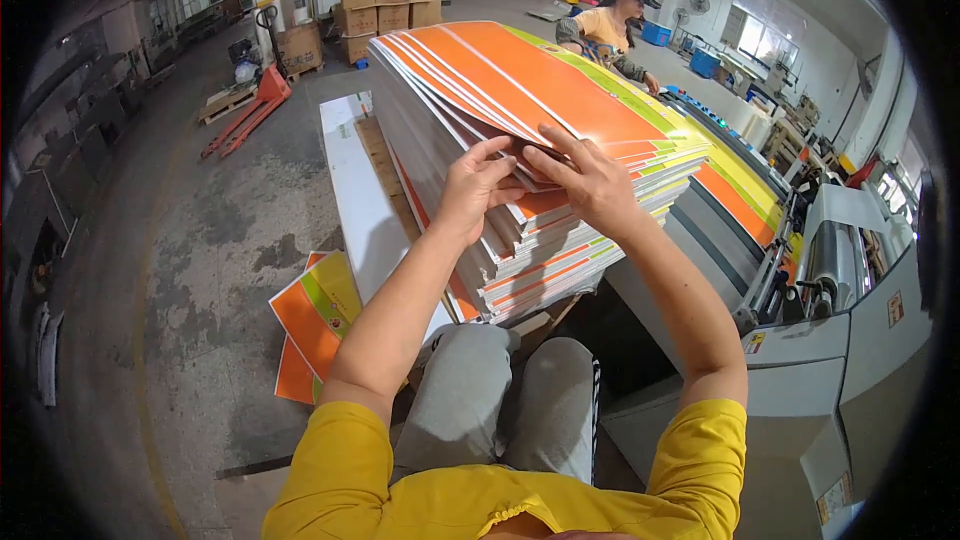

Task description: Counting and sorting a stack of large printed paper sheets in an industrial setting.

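A tall stack of printed orange, green and yellow sheets [560, 90] stands in front of me, its near corner under my hands. My left hand [478, 188] is closed at that corner, thumb and fingers around the lifted edges of the upper sheets. Beside it, my right hand [590, 180] has its fingers on the top sheet and grips the same raised corner. Dark gaps show between the bent sheets there. How many sheets each hand holds is hidden by the fingers.
A machine with rollers [830, 265] stands at the right, printed sheets on its bed. A white board [345, 170] lies left of the stack, with loose printed sheets [315, 315] on the floor. Beyond are a red pallet jack [262, 105], cartons [375, 15] and another person [605, 30].
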Motion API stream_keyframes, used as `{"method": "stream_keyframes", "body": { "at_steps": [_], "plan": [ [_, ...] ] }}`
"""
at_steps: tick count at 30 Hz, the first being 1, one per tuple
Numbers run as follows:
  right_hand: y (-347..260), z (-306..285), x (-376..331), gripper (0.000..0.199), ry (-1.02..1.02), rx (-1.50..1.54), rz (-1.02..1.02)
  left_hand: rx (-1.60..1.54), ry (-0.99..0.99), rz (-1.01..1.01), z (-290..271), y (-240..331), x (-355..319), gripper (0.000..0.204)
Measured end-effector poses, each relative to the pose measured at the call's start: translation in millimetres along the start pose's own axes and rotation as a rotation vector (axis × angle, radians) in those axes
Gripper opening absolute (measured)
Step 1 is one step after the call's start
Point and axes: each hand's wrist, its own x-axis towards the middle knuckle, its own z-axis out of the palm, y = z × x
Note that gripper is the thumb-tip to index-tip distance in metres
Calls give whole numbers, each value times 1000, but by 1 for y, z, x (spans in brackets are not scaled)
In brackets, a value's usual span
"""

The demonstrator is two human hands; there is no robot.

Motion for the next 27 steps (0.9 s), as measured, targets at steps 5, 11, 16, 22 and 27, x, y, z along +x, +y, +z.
{"method": "stream_keyframes", "body": {
  "at_steps": [5, 11, 16, 22, 27],
  "plan": [
    [9, 7, -7, 26, 66, 211, 111, 81, 66, 45, 8, -3, 1, 58],
    [1, 9, -7, 18, -22, 184, 184, -36, 161, 77, 3, -8, 0, 81],
    [7, 14, -3, 21, 177, 71, 226, -46, 134, 34, 3, -4, 1, 78],
    [19, 25, -8, 29, -55, 412, 542, -4, 200, -6, 17, 1, 2, 81],
    [32, 16, 25, 42, 267, 1158, 1093, 211, 192, 44, 15, 4, 5, 32]
  ]
}}
